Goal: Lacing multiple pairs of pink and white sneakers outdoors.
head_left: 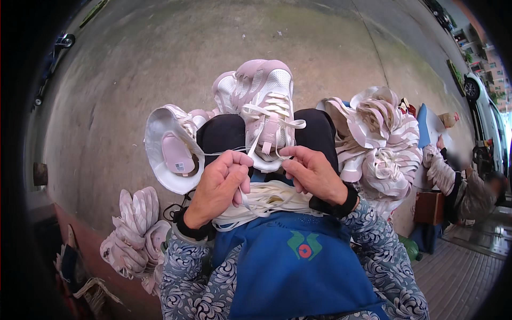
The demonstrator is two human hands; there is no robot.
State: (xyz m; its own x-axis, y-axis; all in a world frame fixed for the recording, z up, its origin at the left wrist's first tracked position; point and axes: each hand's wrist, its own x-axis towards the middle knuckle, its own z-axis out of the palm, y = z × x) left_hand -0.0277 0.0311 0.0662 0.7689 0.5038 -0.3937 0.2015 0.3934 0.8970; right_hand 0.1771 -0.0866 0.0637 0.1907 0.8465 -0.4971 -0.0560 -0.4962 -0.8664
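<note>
A pink and white sneaker upper (258, 90) rests at my knees, its toe pointing away and a white shoelace (273, 104) threaded through its eyelets. The lace forms a loose loop on the right side of the tongue (271, 132). My left hand (224, 178) is closed, thumb against fingers, on a lace end at the left of the heel opening. On the opposite side my right hand (316, 175) pinches the other lace end. A thick bundle of loose white laces (272, 200) lies on my lap below both hands, over the blue apron (298, 266).
Another upper (173, 149) stands opening-up by my left knee. Stacked uppers (386, 144) are piled at the right, and more (133, 234) at lower left. A person (474, 194) sits at the far right beside a brown box (429, 208). Concrete ground (176, 53) stretches ahead.
</note>
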